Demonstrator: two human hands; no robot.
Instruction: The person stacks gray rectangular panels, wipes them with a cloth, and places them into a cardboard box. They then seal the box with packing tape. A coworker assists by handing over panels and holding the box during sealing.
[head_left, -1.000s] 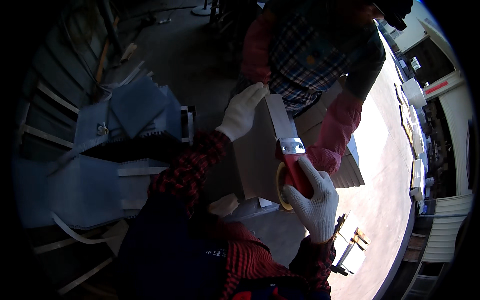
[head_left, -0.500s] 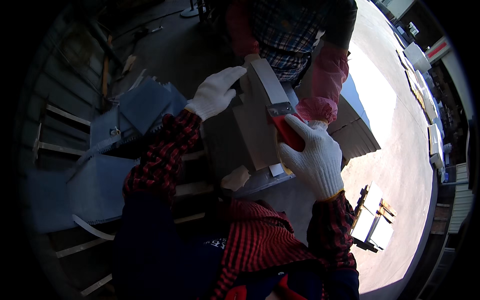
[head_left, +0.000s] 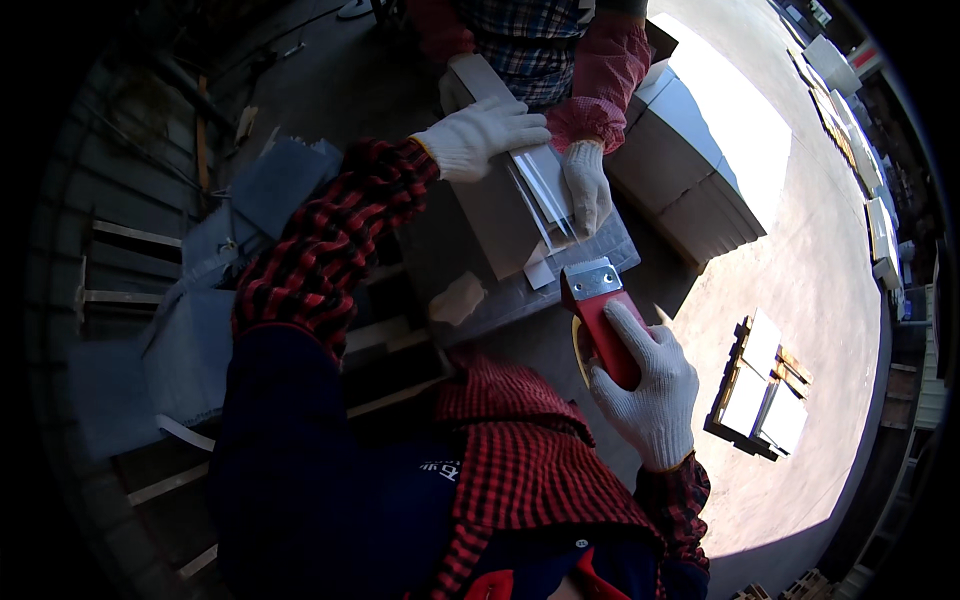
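Observation:
A slim grey carton or bundle (head_left: pixel 490 230) lies in front of me, with shiny strips of tape (head_left: pixel 541 190) along its upper face. My left hand (head_left: pixel 483 138), in a white knit glove, rests flat across that face with fingers stretched out. Lower right, my right hand (head_left: pixel 650 390), also gloved, grips a red tape dispenser (head_left: pixel 607 315) with a metal front plate; a yellowish ring shows at its side. The dispenser is apart from the carton. Opposite me, a co-worker's gloved hand (head_left: pixel 586 185) presses the carton's right side, while their other hand (head_left: pixel 452 92) is at its far end.
Under the carton is a grey work surface (head_left: pixel 590 265) with a torn tan scrap (head_left: pixel 457 299) on it. A large stack of sheets (head_left: pixel 690 165) stands to the right. Blue-grey sheets (head_left: pixel 195 335) lie left over slats. A pallet with white pieces (head_left: pixel 760 385) sits on the sunlit floor.
My right hand has drawn the tape dispenser off the carton, toward me. My left hand has moved right and come down onto the carton. The co-worker's hand now lies against its side.

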